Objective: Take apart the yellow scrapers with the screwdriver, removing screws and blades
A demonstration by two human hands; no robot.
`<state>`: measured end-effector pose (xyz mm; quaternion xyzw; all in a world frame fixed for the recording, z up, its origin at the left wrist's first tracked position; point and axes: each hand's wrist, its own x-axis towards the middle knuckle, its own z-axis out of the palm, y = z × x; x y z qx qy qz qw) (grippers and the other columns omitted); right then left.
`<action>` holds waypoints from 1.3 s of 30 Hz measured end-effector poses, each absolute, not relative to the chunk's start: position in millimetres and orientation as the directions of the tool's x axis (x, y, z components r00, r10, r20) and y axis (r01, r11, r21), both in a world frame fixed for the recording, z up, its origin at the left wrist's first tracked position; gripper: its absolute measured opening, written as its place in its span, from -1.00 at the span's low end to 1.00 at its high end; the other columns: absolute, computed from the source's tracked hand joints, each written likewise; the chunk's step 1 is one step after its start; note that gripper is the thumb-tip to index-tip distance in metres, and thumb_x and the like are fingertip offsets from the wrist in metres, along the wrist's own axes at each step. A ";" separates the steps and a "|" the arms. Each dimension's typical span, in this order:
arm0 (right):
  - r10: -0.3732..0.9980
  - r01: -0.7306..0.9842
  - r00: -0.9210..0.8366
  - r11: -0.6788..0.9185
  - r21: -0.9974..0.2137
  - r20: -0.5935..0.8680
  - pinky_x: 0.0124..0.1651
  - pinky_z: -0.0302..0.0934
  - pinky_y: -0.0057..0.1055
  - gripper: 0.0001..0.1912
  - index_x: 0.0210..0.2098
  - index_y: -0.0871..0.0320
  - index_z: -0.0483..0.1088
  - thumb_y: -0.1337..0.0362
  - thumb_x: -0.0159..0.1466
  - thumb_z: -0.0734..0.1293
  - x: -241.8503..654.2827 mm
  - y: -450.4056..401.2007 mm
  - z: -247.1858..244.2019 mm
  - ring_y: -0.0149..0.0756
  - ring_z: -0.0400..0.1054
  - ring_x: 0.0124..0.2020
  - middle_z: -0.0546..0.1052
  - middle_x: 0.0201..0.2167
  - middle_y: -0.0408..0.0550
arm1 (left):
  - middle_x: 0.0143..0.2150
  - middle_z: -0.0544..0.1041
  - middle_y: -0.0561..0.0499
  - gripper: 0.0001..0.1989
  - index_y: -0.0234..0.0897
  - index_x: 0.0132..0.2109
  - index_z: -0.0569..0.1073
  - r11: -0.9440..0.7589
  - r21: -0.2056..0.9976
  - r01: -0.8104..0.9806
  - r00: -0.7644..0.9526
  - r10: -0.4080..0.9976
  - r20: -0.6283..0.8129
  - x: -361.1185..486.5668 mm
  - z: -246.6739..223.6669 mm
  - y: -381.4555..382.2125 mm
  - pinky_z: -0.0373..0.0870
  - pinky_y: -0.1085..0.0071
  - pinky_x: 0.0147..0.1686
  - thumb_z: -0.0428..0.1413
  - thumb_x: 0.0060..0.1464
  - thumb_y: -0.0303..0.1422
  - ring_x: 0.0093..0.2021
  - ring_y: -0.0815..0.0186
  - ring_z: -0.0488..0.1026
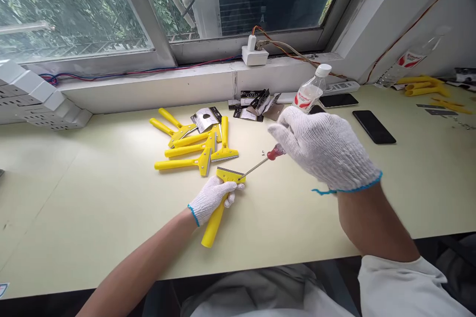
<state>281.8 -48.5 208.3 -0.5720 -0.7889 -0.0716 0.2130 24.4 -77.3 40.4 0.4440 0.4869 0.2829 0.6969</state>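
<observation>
holding a yellow scraper (212, 229) over the surface (111, 237), our left hand (215, 195) is closed around its neck, handle pointing to seven o'clock. our right hand (327, 148) grips a red-handled screwdriver (274, 152), tip at the three o'clock end of the scraper's head. from that head we note more yellow scrapers (189, 149) at ten o'clock, small metal bits (263, 152) at two.
</observation>
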 end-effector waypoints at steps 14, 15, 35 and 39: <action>0.638 0.366 -0.642 0.743 -0.560 0.426 -0.11 0.40 -0.35 -0.83 -0.12 0.08 0.47 0.44 0.39 0.30 289.4 -46.8 217.7 -0.27 0.54 -0.20 0.64 -0.19 -0.07 | -0.33 0.62 -0.10 -0.66 -0.43 -0.02 0.63 0.434 0.901 0.010 0.357 0.840 -0.409 23.7 41.4 -76.3 0.22 0.45 -0.51 0.24 0.24 -0.21 -0.57 0.47 0.25; 0.681 0.405 -0.602 0.710 -0.577 0.417 -0.15 0.38 -0.36 -0.87 -0.10 0.09 0.47 0.39 0.41 0.31 285.8 -47.1 216.0 -0.27 0.54 -0.25 0.64 -0.19 -0.07 | -0.36 0.60 -0.08 -0.66 -0.43 -0.03 0.63 0.432 0.902 0.013 0.359 0.840 -0.408 23.6 40.9 -76.2 0.22 0.45 -0.51 0.24 0.24 -0.21 -0.57 0.46 0.25; 0.587 0.348 -0.689 0.783 -0.516 0.425 -0.14 0.34 -0.34 -0.89 -0.17 0.07 0.42 0.38 0.42 0.28 283.6 -50.1 217.5 -0.25 0.51 -0.23 0.64 -0.23 -0.07 | -0.43 0.55 -0.04 -0.67 -0.41 -0.07 0.63 0.419 0.908 0.005 0.350 0.850 -0.394 23.9 39.6 -76.2 0.19 0.45 -0.52 0.24 0.23 -0.19 -0.58 0.45 0.24; 0.828 0.786 -0.416 0.535 -0.310 0.375 -0.37 0.11 -0.34 -0.73 -0.19 0.12 0.45 0.07 0.49 0.28 280.5 -56.7 213.4 -0.21 0.41 -0.44 0.54 -0.47 -0.05 | -0.40 0.58 -0.06 -0.69 -0.41 -0.10 0.63 0.424 0.905 0.014 0.352 0.846 -0.402 23.7 40.5 -75.9 0.22 0.44 -0.51 0.24 0.23 -0.20 -0.57 0.45 0.25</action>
